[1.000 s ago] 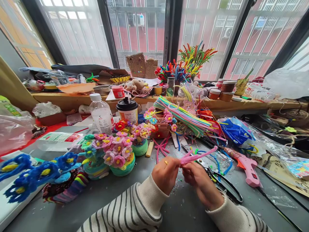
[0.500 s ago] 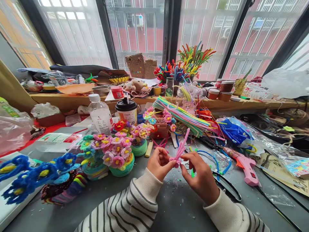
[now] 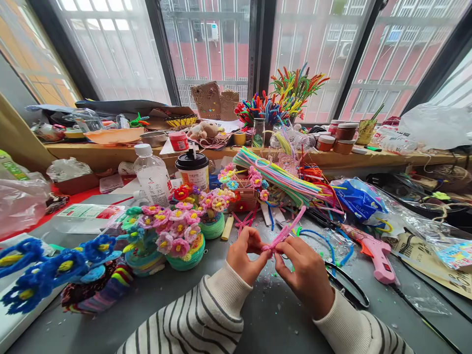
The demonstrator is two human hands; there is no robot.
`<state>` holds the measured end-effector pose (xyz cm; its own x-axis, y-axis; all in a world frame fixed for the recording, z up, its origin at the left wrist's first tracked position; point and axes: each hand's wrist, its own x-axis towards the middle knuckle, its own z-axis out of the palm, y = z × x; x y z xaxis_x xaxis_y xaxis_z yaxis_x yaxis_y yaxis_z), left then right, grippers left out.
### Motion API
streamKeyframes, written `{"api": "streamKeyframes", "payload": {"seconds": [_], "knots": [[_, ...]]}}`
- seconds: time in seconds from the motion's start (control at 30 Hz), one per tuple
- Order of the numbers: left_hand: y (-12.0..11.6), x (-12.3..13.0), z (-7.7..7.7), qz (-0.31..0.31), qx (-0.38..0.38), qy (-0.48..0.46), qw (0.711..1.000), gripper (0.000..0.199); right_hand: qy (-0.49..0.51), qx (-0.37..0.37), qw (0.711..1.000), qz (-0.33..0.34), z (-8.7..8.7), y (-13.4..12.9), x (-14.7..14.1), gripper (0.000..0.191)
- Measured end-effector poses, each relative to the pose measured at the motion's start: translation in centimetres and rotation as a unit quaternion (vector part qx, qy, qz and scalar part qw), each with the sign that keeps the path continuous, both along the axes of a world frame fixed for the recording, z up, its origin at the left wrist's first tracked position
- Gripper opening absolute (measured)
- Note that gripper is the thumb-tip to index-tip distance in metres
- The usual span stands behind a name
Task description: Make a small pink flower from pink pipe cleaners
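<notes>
Tilting right from its upright pose, the pink pipe-cleaner piece (image 3: 285, 233) now lies between both hands, its lower end pinched in the left hand's (image 3: 248, 255) and right hand's (image 3: 305, 273) fingertips.

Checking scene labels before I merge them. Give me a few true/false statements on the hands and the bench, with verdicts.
1. The left hand and right hand both grip the pink pipe-cleaner piece. True.
2. The glue gun is in the right hand. False: it lies on the grey table, to the right of that hand.
3. The clear bottle stands left of the black-lidded cup. True.
4. The bottle's cap is off. False: it is on.
5. The blue flowers are at the right edge of the view. False: they are at the left.
</notes>
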<state>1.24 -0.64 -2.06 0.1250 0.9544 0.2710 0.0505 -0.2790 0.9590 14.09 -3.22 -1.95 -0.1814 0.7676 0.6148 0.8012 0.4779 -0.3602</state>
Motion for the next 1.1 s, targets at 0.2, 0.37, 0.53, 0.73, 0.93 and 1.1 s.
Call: {"api": "streamKeyframes", "payload": {"seconds": [0.2, 0.37, 0.53, 0.73, 0.93, 1.1], "knots": [[-0.3, 0.2, 0.4, -0.025, -0.029, -0.104, 0.994, 0.03, 0.33, -0.233, 0.912, 0.073, 0.5, -0.1, 0.1, 0.012], [0.2, -0.2, 0.7, -0.098, -0.124, -0.233, 0.96, 0.039, 0.432, -0.321, 0.829, 0.149, 0.7, 0.2, 0.4, 0.015], [0.4, -0.4, 0.8, -0.109, -0.176, -0.235, 0.95, 0.041, 0.471, -0.287, 0.828, 0.1, 1.0, 0.3, 0.4, 0.02], [0.4, -0.2, 0.6, -0.122, -0.208, -0.243, 0.94, 0.042, 0.485, -0.286, 0.821, 0.092, 1.0, 0.3, 0.1, 0.021], [0.8, -0.4, 0.1, -0.119, -0.256, -0.258, 0.924, 0.047, 0.569, -0.392, 0.712, 0.127, 0.6, 0.2, 0.0, 0.016], [0.7, -0.4, 0.1, -0.091, -0.296, -0.264, 0.913, 0.049, 0.667, -0.444, 0.572, 0.174, 0.0, 0.0, -0.8, 0.012]]}}
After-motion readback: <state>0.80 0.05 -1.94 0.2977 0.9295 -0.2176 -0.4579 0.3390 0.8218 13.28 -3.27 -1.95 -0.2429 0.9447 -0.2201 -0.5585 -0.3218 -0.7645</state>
